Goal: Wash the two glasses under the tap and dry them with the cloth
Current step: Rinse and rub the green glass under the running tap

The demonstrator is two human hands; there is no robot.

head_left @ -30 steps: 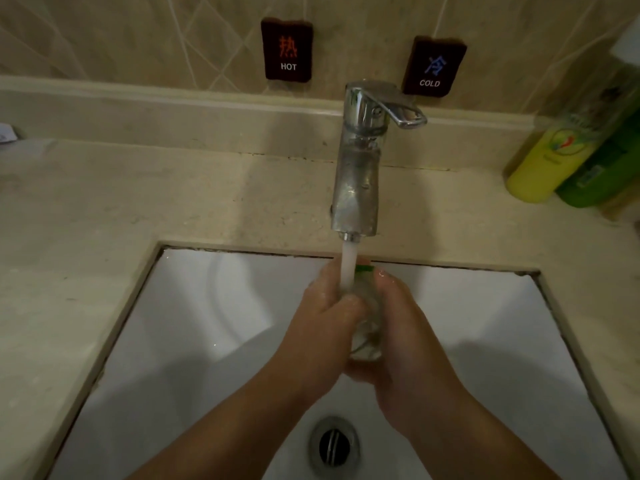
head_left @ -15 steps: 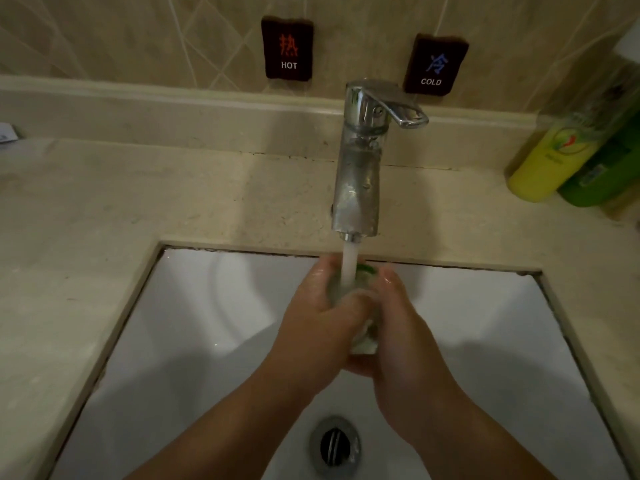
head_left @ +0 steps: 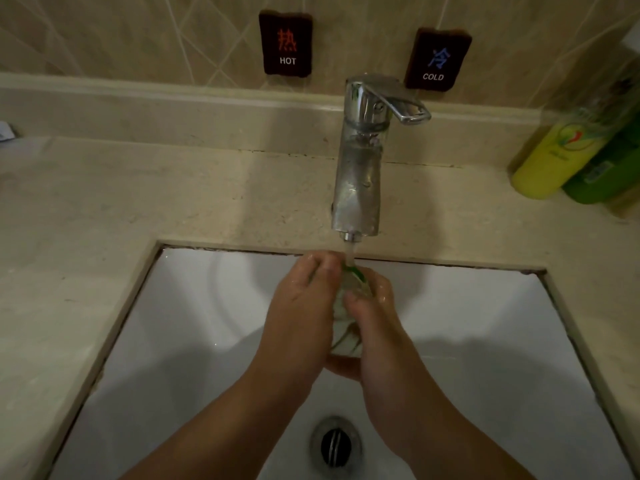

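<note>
A clear glass with a green mark near its rim is clasped between both my hands over the white sink. My left hand wraps its left side, fingers curled over the rim. My right hand grips the right side and the bottom. Water runs from the chrome tap in a thin stream onto the glass's rim. Most of the glass is hidden by my fingers. No second glass and no cloth are in view.
The sink's drain lies below my wrists. A beige stone counter surrounds the basin. A yellow bottle and a green bottle stand at the back right. HOT and COLD signs hang on the tiled wall.
My hands have turned the glass under the stream and shifted their grip; my left fingers now reach higher over the rim. Water keeps running.
</note>
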